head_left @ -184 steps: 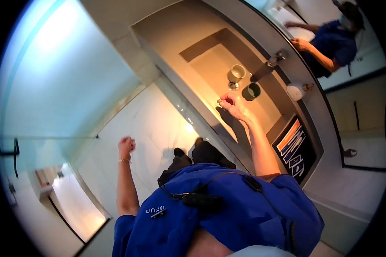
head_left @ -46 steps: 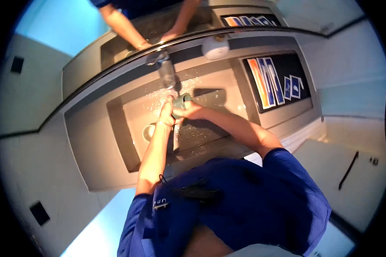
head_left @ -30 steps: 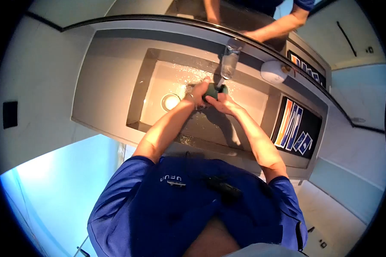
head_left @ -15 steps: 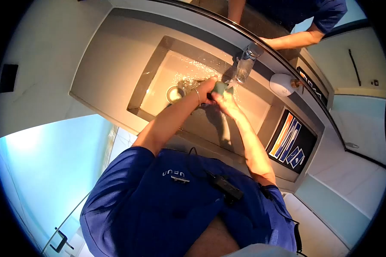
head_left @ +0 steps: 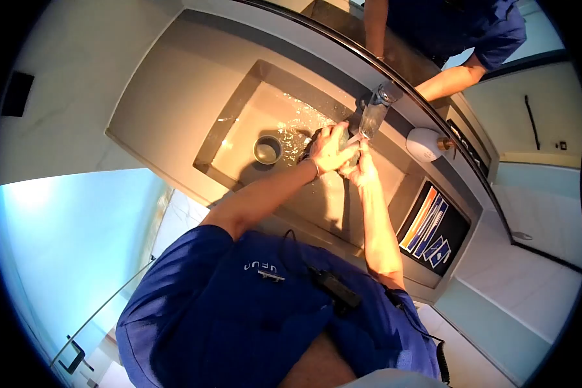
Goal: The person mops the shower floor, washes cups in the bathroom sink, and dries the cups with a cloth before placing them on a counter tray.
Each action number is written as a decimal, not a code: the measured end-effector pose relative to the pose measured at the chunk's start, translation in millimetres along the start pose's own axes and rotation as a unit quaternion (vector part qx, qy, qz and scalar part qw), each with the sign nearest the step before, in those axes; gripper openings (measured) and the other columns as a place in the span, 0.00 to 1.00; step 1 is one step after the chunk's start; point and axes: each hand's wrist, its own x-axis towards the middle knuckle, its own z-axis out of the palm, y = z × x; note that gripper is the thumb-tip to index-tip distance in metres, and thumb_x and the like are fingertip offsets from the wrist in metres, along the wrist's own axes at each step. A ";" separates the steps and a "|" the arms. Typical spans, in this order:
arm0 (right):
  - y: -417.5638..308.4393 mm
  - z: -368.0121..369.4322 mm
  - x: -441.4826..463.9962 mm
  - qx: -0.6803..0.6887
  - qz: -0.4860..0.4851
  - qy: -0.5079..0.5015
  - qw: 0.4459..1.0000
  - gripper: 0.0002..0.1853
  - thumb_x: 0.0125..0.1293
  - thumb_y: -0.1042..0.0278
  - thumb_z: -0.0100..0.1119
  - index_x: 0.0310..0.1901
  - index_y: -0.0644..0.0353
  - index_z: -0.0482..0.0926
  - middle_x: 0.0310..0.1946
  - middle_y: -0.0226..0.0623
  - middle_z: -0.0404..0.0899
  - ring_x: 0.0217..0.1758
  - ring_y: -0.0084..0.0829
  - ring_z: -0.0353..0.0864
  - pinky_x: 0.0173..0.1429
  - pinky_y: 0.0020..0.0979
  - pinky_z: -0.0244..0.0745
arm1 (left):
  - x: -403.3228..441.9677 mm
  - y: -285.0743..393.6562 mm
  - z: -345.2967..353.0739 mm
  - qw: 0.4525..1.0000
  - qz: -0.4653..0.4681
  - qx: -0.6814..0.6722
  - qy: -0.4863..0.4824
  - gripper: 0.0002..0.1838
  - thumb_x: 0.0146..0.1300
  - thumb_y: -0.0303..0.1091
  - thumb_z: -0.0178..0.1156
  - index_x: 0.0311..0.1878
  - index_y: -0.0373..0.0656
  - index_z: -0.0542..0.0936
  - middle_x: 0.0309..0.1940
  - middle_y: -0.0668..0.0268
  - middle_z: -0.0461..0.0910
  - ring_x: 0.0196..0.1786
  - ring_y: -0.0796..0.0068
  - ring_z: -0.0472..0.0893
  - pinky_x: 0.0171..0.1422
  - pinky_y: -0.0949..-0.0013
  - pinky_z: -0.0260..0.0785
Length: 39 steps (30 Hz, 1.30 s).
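Observation:
Both hands are over the rectangular sink (head_left: pixel 229 132), close below the chrome faucet (head_left: pixel 376 111). My left hand (head_left: pixel 332 150) lies against a green cup (head_left: pixel 344 139), its fingers spread over the side. From the right, my right hand (head_left: pixel 362 169) holds the same cup near its lower part; fingers and running water partly hide it. A second cup (head_left: pixel 267 150) stands in the sink to the left of my hands, its round mouth facing up. Water splashes and glints on the sink floor between this cup and my left hand.
A white soap dispenser (head_left: pixel 424 143) stands right of the faucet. On the counter's right end lies a black tray (head_left: pixel 451 233) with orange, blue and white packets. Behind the faucet runs a mirror's dark frame (head_left: pixel 343 40). A glass panel (head_left: pixel 77 239) is at lower left.
The view has turned and shifted. The hands, previously apart, came together around the green cup under the faucet. Since the last frame, my left hand's fingers have spread across the cup.

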 end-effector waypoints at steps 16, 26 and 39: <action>18.7 1.3 21.9 -0.127 -0.031 -0.006 0.991 0.30 0.64 0.34 0.42 0.54 0.52 0.69 0.45 0.36 0.74 0.44 0.32 0.76 0.38 0.36 0.74 | 9.7 -3.9 -32.6 0.989 -0.108 -0.038 -0.096 0.40 0.45 0.47 0.67 0.61 0.43 0.63 0.44 0.53 0.75 0.48 0.56 0.76 0.51 0.61 0.69; 27.2 39.0 8.6 0.018 0.036 -0.121 0.992 0.32 0.67 0.37 0.31 0.61 0.53 0.64 0.59 0.43 0.68 0.60 0.45 0.69 0.58 0.53 0.69 | 18.4 35.9 -68.5 0.962 0.128 0.195 -0.139 0.36 0.41 0.41 0.66 0.57 0.47 0.66 0.42 0.56 0.71 0.46 0.53 0.73 0.50 0.51 0.66; 24.5 37.4 25.9 -0.051 -0.004 -0.037 0.998 0.29 0.69 0.39 0.30 0.58 0.53 0.66 0.52 0.41 0.73 0.52 0.40 0.75 0.53 0.46 0.73 | 26.5 29.5 -78.5 0.962 0.088 0.226 -0.123 0.48 0.34 0.55 0.70 0.61 0.48 0.63 0.43 0.56 0.74 0.49 0.58 0.75 0.53 0.47 0.58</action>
